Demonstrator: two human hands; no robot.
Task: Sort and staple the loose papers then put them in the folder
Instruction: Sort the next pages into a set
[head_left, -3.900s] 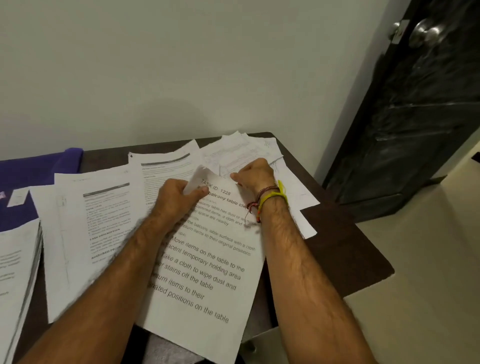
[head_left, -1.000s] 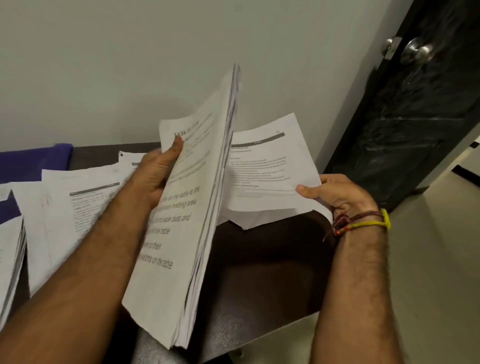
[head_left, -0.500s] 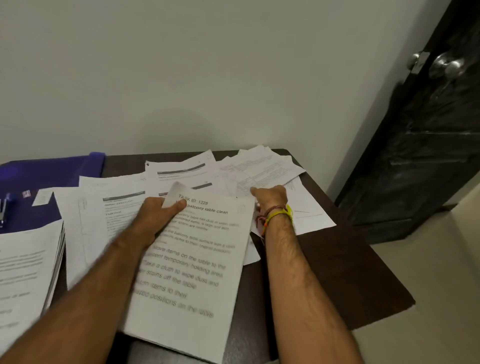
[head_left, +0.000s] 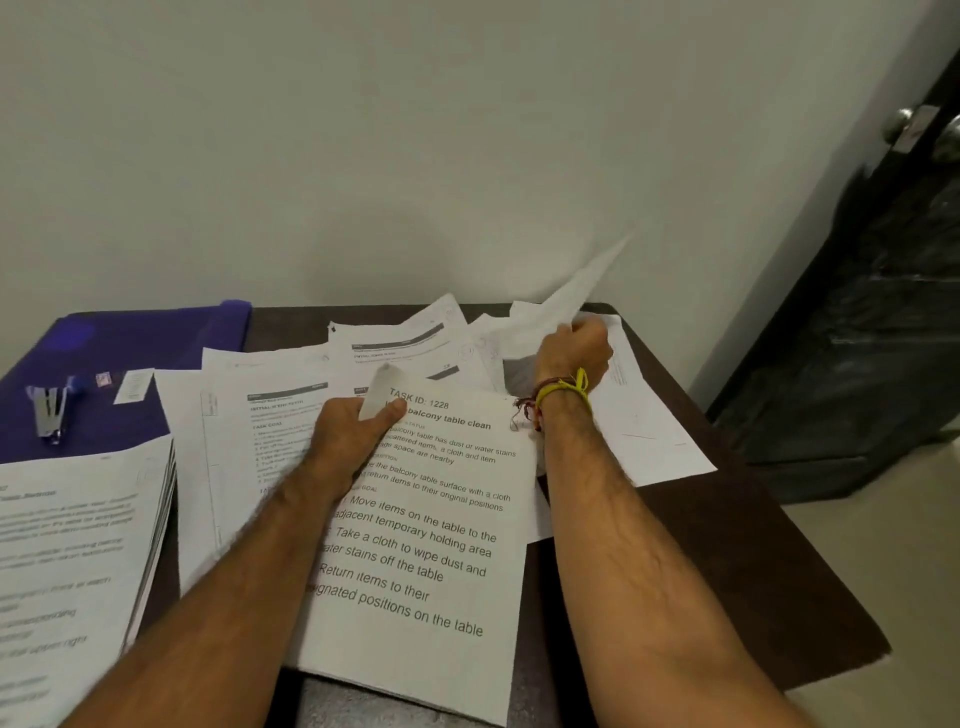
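Head view: left hand (head_left: 347, 435) pinches the collated stack (head_left: 431, 540) corner; right hand (head_left: 571, 347) grips a loose sheet (head_left: 566, 296); lift it clear, then align edges squarely.

lifted sheet (head_left: 576, 291) blurred; left stack (head_left: 72, 571) cut off.

my left hand (head_left: 348, 441) pinches the curled top corner of the printed stack (head_left: 426, 545) on the dark table (head_left: 727, 582), while my right hand (head_left: 574, 348) grips a lifted, blurred sheet (head_left: 566, 301) beyond it.
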